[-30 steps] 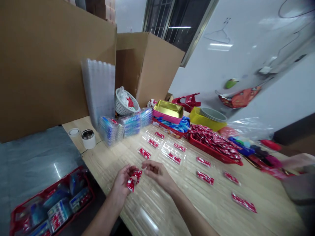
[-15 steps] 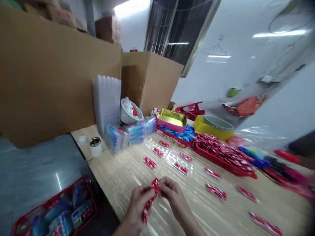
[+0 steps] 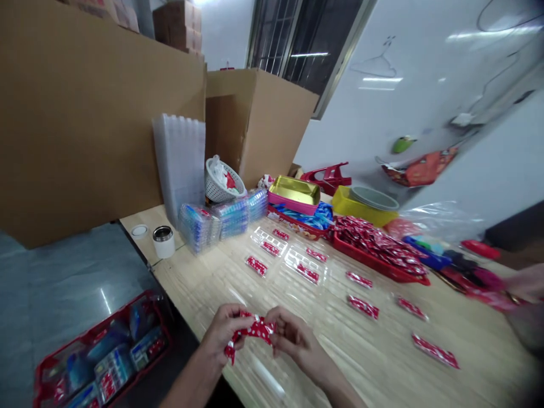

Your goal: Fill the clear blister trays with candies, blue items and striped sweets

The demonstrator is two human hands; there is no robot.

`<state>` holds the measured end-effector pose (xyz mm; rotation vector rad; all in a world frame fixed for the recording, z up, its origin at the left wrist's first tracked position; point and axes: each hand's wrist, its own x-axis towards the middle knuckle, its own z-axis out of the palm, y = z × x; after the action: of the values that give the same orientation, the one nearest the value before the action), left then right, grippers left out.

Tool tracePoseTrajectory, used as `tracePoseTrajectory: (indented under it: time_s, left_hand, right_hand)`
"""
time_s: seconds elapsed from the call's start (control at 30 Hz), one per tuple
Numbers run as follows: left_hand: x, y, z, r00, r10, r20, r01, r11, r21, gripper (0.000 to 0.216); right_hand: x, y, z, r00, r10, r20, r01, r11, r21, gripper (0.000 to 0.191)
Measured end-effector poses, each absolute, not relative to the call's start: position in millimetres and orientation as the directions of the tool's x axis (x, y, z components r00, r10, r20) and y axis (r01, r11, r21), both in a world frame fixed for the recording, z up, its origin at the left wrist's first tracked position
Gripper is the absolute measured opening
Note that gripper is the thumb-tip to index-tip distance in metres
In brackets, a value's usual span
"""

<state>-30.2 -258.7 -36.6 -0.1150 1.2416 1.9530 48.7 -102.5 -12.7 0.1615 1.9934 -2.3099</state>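
Between my hands, over the near edge of the table, stretches a red strip with white dots (image 3: 258, 327). My left hand (image 3: 227, 331) is closed on its left part, and a tail of the strip hangs below those fingers. The thumb and fingers of my right hand (image 3: 291, 340) pinch the right end. Beyond my hands, clear plastic trays (image 3: 283, 277) lie on the table, several of them with a folded red dotted piece (image 3: 307, 273) inside. More such pieces (image 3: 363, 306) lie to the right.
A red tray heaped with red dotted pieces (image 3: 378, 243) stands at the back right. Stacked clear packs (image 3: 232, 218), a white cup (image 3: 164, 242) and a gold-lined box (image 3: 294, 192) stand behind. A red crate (image 3: 102, 323) sits lower left, below the wooden table's edge (image 3: 170, 300).
The strip has turned from a steep slant to nearly level, stretched between both hands. My left hand has shifted slightly left. The whole view has tilted a little downward.
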Motion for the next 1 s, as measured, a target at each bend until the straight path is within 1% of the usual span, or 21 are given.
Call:
tracePoseTrajectory:
  time_s: [0.03,0.1,0.17,0.23,0.33,0.4,0.43,0.47,0.53,0.57,0.6,0.67,0.73,0.8,0.87,0.93,1.0]
  left_hand:
    - [-32,-262,-38,-0.688,0.554,-0.469,-0.665,-0.223,0.712,0.033]
    - [-38,-271,-41,-0.716,0.497,-0.490,-0.671,-0.297,0.680,0.033]
    - [-44,-279,-43,-0.740,0.427,-0.520,-0.668,-0.376,0.642,0.031]
    - [-50,-287,-41,-0.763,0.348,-0.545,-0.646,-0.451,0.616,0.028]
    - [-56,-294,-36,-0.797,0.251,-0.550,-0.585,-0.548,0.598,0.030]
    - [-57,-296,-32,-0.814,0.225,-0.535,-0.552,-0.587,0.593,0.035]
    - [-57,-296,-31,-0.821,0.219,-0.527,-0.539,-0.598,0.593,0.037]
    - [-57,-295,-30,-0.828,0.209,-0.521,-0.528,-0.606,0.595,0.037]
    - [-55,-293,-30,-0.836,0.172,-0.521,-0.505,-0.614,0.607,0.033]
    - [-53,-291,-30,-0.837,0.149,-0.526,-0.495,-0.615,0.614,0.030]
    - [-51,-288,-30,-0.840,0.129,-0.527,-0.484,-0.617,0.620,0.027]
    - [-46,-282,-31,-0.845,0.119,-0.521,-0.473,-0.619,0.626,0.027]
    - [-40,-276,-30,-0.852,0.165,-0.497,-0.483,-0.613,0.626,0.030]
    - [-33,-274,-28,-0.851,0.231,-0.471,-0.510,-0.577,0.638,0.031]
    - [-27,-279,-27,-0.848,0.293,-0.442,-0.530,-0.493,0.690,0.036]
    - [-21,-290,-28,-0.838,0.372,-0.399,-0.524,-0.349,0.777,0.035]
    - [-13,-304,-32,-0.821,0.438,-0.367,-0.486,-0.199,0.851,0.024]
  right_hand:
    - [48,-102,-15,-0.991,0.012,-0.136,0.134,-0.104,-0.985,0.016]
    - [41,-100,-25,-0.984,0.113,-0.140,0.132,-0.082,-0.988,0.013]
    - [26,-96,-38,-0.958,0.241,-0.157,0.131,-0.121,-0.984,0.017]
    - [8,-95,-52,-0.930,0.319,-0.182,0.147,-0.130,-0.980,0.022]
    - [-18,-98,-68,-0.925,0.319,-0.207,0.212,-0.022,-0.977,0.026]
    - [-28,-103,-73,-0.932,0.290,-0.218,0.241,0.047,-0.969,0.029]
    - [-29,-106,-73,-0.937,0.293,-0.190,0.232,0.115,-0.966,0.030]
    - [-29,-110,-71,-0.942,0.311,-0.129,0.203,0.217,-0.955,0.029]
    - [-21,-117,-61,-0.947,0.317,0.050,0.113,0.475,-0.872,0.028]
    - [-14,-122,-55,-0.951,0.283,0.127,0.063,0.577,-0.815,0.029]
    - [-7,-128,-47,-0.957,0.234,0.170,0.017,0.631,-0.775,0.029]
    - [7,-141,-34,-0.979,0.123,0.161,-0.052,0.617,-0.785,0.029]
    - [18,-152,-25,-0.988,0.062,0.141,-0.082,0.567,-0.820,0.024]
    - [23,-157,-22,-0.987,0.090,0.136,-0.067,0.535,-0.842,0.019]
    - [28,-156,-21,-0.983,0.152,0.104,-0.017,0.490,-0.871,0.022]
    - [33,-153,-22,-0.985,0.172,0.027,0.047,0.415,-0.909,0.027]
    - [40,-153,-26,-0.988,0.136,-0.072,0.112,0.311,-0.944,0.034]
